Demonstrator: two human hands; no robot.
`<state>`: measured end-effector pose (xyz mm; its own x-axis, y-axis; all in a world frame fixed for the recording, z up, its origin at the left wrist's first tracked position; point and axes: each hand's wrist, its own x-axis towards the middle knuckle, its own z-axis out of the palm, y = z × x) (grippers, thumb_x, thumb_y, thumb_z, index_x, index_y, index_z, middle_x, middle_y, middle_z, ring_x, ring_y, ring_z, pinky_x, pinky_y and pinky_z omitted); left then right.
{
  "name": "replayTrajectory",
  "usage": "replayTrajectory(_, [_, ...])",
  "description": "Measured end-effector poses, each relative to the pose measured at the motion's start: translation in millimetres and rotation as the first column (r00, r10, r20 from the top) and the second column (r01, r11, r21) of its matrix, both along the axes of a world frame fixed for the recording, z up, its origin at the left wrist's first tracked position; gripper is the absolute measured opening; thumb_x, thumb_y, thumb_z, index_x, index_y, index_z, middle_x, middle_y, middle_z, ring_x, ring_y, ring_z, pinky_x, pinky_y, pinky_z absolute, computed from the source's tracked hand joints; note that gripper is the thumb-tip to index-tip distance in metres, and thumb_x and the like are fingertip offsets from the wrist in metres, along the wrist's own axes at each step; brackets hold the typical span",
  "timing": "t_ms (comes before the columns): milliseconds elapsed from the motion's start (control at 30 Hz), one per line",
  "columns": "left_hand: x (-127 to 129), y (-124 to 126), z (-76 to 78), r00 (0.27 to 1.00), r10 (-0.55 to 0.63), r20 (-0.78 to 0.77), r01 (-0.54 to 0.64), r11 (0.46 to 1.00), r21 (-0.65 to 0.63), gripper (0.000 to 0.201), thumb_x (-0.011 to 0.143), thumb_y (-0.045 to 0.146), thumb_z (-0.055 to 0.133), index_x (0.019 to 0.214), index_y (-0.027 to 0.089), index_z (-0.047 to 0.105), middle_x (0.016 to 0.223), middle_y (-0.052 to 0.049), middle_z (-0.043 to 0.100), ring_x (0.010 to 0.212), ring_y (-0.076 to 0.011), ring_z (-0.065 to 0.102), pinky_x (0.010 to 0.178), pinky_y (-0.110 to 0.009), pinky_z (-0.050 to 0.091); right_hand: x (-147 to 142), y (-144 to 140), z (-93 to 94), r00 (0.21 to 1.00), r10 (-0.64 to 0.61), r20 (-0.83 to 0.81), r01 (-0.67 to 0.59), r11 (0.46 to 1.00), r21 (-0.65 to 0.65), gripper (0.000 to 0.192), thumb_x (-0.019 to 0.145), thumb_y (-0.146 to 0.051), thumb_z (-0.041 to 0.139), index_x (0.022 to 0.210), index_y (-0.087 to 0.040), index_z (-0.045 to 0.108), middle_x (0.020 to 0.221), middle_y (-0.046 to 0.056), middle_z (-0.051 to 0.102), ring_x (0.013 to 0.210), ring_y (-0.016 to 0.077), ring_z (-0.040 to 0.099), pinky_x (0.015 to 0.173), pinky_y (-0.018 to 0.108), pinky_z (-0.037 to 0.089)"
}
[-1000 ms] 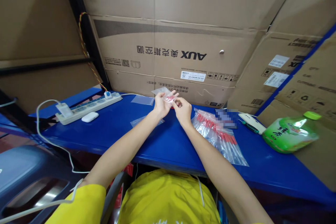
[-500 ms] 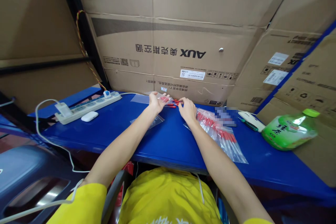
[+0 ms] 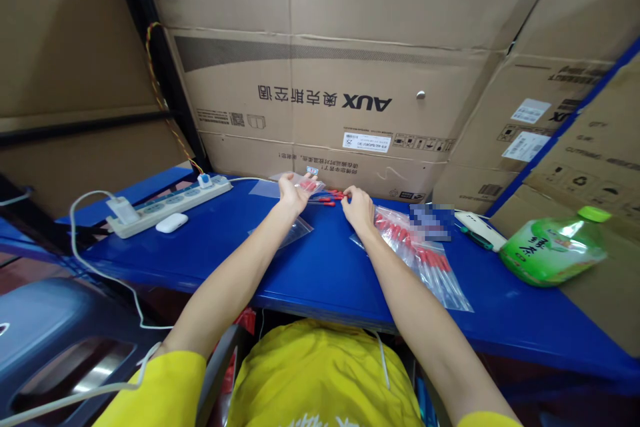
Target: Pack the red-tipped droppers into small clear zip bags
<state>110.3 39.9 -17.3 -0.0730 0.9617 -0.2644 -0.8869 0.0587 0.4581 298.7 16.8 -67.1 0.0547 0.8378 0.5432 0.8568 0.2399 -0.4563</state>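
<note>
My left hand [image 3: 294, 195] is closed on a small clear plastic bag [image 3: 264, 188] with red-tipped pieces showing inside, near the back of the blue table. Between my hands lie several thin red-tipped sticks [image 3: 327, 201], loose on the table. The fingers of my right hand [image 3: 358, 205] are bent at the right end of these sticks; their tips are partly hidden, so I cannot tell if they grip one. Beside my right wrist are clear zip bags [image 3: 415, 243] filled with more red-tipped sticks. Another clear bag [image 3: 297, 232] lies flat under my left forearm.
A large cardboard sheet [image 3: 320, 107] stands along the table's back edge. To the left are a white power strip [image 3: 173, 203] and a white earbud case [image 3: 171, 223]. At right sit a white-and-green tool [image 3: 480, 230] and a green bottle [image 3: 553, 250].
My left hand has shifted a little left with the bag, away from my right hand. More of the loose sticks show between them. My right hand has barely moved.
</note>
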Motion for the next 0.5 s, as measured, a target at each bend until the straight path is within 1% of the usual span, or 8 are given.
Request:
replayTrajectory(67, [-4,1,1.0,0.999,0.045,-0.002,-0.045,0.999,-0.012,0.059,0.094,0.029,0.042,0.152,0.017,0.046,0.146,-0.02,0.064,0.121,-0.0336,0.073,0.09,-0.047,0.064,1,-3,5.8,0.987,0.081,-0.14,-0.06,0.987,0.149,0.014,0.091,-0.021,0.058,0.1,-0.023,0.07,0.099,0.007,0.075,0.086,0.0222,0.066,0.082,0.033,0.049])
replayTrajectory(167, [-9,1,2.0,0.995,0.099,-0.006,-0.1,0.995,-0.018,0.055,0.096,0.03,0.04,0.149,0.016,0.051,0.147,-0.019,0.063,0.125,-0.033,0.07,0.094,-0.046,0.063,-1,-10,16.5,0.946,0.208,-0.251,-0.132,0.949,0.288,0.013,0.089,-0.023,0.055,0.096,-0.022,0.066,0.09,0.003,0.071,0.077,0.0197,0.063,0.078,0.031,0.049])
replayTrajectory(267, [-12,0,3.1,0.99,0.143,-0.006,-0.143,0.99,-0.006,0.053,0.098,0.03,0.038,0.146,0.015,0.054,0.146,-0.019,0.064,0.125,-0.0322,0.07,0.094,-0.044,0.064,-8,-18,23.8,0.921,0.303,-0.244,-0.21,0.915,0.344,0.011,0.089,-0.024,0.054,0.093,-0.023,0.064,0.085,0.002,0.068,0.076,0.0193,0.062,0.077,0.031,0.048])
replayTrajectory(367, [-12,-1,4.4,0.988,0.154,0.006,-0.154,0.988,0.014,0.052,0.098,0.031,0.036,0.144,0.014,0.056,0.143,-0.019,0.065,0.12,-0.0312,0.072,0.089,-0.043,0.065,-15,-23,25.6,0.911,0.356,-0.209,-0.268,0.895,0.357,0.01,0.089,-0.024,0.054,0.091,-0.023,0.063,0.087,0.003,0.069,0.08,0.0196,0.063,0.08,0.031,0.049])
replayTrajectory(433, [-12,-2,4.9,0.99,0.14,0.019,-0.14,0.99,0.025,0.053,0.099,0.031,0.035,0.144,0.014,0.056,0.143,-0.02,0.065,0.117,-0.0302,0.072,0.086,-0.041,0.065,-17,-25,25.4,0.908,0.365,-0.206,-0.27,0.885,0.378,0.01,0.089,-0.024,0.053,0.091,-0.023,0.063,0.088,0.003,0.068,0.08,0.0196,0.063,0.08,0.031,0.049])
replayTrajectory(500, [-13,-2,5.0,0.991,0.126,0.041,-0.127,0.991,0.028,0.054,0.099,0.032,0.034,0.145,0.013,0.056,0.143,-0.021,0.064,0.115,-0.0293,0.073,0.083,-0.039,0.066,-16,-26,25.6,0.91,0.35,-0.223,-0.238,0.88,0.41,0.01,0.089,-0.024,0.052,0.092,-0.023,0.062,0.087,0.003,0.067,0.079,0.0193,0.061,0.08,0.031,0.048])
